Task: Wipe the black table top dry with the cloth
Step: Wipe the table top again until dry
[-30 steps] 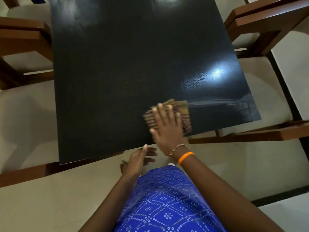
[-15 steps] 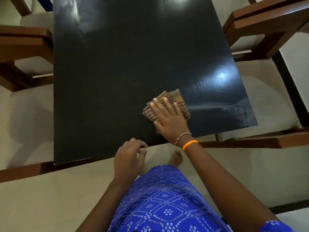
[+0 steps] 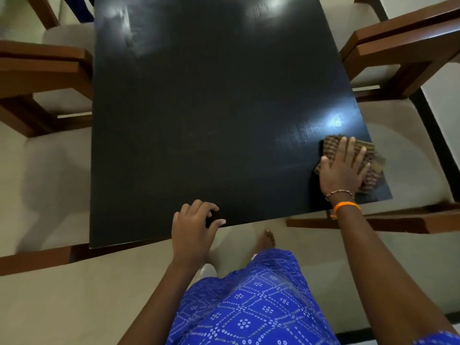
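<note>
1. Crowding the black table top [image 3: 199, 120] were wooden chairs [image 3: 403, 53] on both sides, their pale cushions [image 3: 403, 145] tucked just beside its edges.
2. Her right hand [image 3: 343, 168], fingers spread flat, pressed the striped cloth [image 3: 373, 168] at the near right corner, touching the right edge.
3. Her left hand [image 3: 196, 225] curled loosely over the near edge, gripping nothing I could see.
4. Glare patches shone on the dark surface; the floor [image 3: 62, 307] was pale.

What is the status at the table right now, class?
Right hand flat on cloth, near right corner. Left hand curled at table top near edge. Nothing in the way.
</note>
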Tool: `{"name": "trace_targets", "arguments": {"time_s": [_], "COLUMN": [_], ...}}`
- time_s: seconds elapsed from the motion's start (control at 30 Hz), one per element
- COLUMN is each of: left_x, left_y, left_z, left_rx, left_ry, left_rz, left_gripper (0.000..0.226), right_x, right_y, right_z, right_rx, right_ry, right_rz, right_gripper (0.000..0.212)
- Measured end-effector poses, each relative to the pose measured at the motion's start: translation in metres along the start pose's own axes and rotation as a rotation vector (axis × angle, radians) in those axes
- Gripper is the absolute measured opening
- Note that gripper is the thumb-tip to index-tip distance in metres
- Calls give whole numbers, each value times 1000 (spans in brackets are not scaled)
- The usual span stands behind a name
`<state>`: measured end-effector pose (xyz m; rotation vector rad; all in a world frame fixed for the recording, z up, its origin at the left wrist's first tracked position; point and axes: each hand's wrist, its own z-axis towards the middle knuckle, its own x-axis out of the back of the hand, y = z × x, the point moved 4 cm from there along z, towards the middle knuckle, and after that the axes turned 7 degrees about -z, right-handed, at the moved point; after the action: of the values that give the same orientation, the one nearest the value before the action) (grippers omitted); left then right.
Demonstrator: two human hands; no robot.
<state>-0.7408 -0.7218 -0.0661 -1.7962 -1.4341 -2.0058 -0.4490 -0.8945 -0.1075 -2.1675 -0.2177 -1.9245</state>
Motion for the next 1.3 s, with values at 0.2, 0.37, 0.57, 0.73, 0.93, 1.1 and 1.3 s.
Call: {"name": "trace_targets", "arguments": {"time_s": [0.2, 0.37, 0.57, 0.73, 0.93, 1.1, 1.3], "left_x": [32, 58, 70, 60, 25, -16, -61], "left_y": [-35, -66, -104, -86, -25, 44, 114], "left_z": [12, 20, 21, 38, 69, 94, 118], "left_rx": [3, 71, 139, 64, -45, -101, -157], "left_ry": [94, 163, 165, 132, 46, -21, -82], "left_rz": [-22, 25, 98, 24, -24, -54, -4], "left_gripper": [23, 27, 30, 32, 38, 46, 58], "right_x": [-19, -28, -41, -37, -18, 2, 13], "right_y": [-162, -308, -362, -322, -214, -104, -27], "right_z": [-43, -99, -132, -94, 1, 77, 136], "right_rx": [272, 677, 979, 919, 672, 489, 335], "right_ry": [-61, -158, -153, -80, -51, -8, 11], "right_rz": [-3, 15, -49, -31, -37, -24, -19], "right_gripper": [71, 69, 63, 62, 63, 63, 63]}}
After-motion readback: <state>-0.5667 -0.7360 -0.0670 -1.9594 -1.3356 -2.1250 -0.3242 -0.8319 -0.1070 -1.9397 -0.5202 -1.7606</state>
